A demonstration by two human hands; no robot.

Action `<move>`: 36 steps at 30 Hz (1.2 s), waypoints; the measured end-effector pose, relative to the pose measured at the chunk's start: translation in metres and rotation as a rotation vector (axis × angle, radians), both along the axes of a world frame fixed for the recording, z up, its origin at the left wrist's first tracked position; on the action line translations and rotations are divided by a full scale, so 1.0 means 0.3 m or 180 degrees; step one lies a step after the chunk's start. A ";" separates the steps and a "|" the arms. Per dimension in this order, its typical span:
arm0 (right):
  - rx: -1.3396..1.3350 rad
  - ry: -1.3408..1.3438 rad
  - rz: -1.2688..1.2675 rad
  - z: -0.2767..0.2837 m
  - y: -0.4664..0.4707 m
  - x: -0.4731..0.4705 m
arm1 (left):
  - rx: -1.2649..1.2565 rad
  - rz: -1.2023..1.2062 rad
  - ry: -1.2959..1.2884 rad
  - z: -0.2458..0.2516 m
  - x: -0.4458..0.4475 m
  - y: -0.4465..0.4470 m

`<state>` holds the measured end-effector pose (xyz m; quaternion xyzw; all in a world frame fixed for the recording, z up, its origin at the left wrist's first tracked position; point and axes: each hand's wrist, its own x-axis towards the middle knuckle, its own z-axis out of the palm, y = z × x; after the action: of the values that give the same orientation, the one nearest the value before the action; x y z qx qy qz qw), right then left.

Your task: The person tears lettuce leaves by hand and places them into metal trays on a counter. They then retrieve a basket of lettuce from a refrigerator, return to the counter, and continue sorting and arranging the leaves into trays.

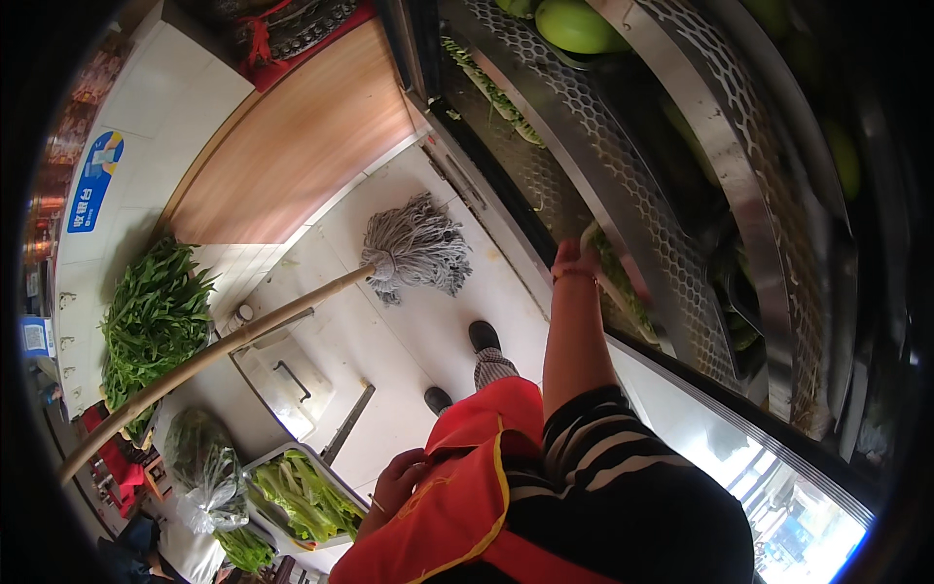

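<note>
My right hand [575, 257] reaches into a display fridge and touches the left end of a pale tray [619, 293] of chopped greens; its fingers are partly hidden, so its grip is unclear. That tray lies on the fridge's lowest level, under a perforated metal shelf [642, 197]. Farther along the same level is another narrow tray of greens [503, 102]. My left hand [400, 478] hangs at the front of my red apron [467, 467], fingers curled, and whether it holds anything cannot be seen.
A grey string mop [416, 248] lies on the tiled floor, its bamboo handle [219, 350] slanting across the left. Leafy greens [157, 314], a plastic bag of vegetables [204, 467] and a tray of lettuce [303, 493] stand left. Green gourds [580, 25] sit on an upper shelf.
</note>
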<state>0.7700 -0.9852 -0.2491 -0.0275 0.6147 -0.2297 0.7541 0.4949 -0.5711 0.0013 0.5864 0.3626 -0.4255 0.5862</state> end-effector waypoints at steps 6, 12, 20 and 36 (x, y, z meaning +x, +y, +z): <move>-0.0146 -0.0578 0.0487 0.053 0.096 0.338 | -0.0012 0.0143 -0.0074 -0.021 -0.060 0.024; -0.0289 -0.0842 0.2300 0.151 0.229 0.349 | -0.0104 0.0341 -0.0026 -0.029 -0.129 0.062; -0.4748 -0.0763 0.9274 0.170 0.274 -0.701 | -0.0032 -0.0238 -0.1036 0.000 -0.179 0.156; -0.2779 0.4138 0.0855 0.958 -0.843 -2.435 | 0.0164 -0.2504 -0.2089 -0.177 -0.239 0.017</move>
<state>0.0396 -1.2381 0.0383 -0.5232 0.7776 -0.2948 0.1864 0.4232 -0.5661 -0.0517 0.7955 -0.0782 -0.3982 0.4500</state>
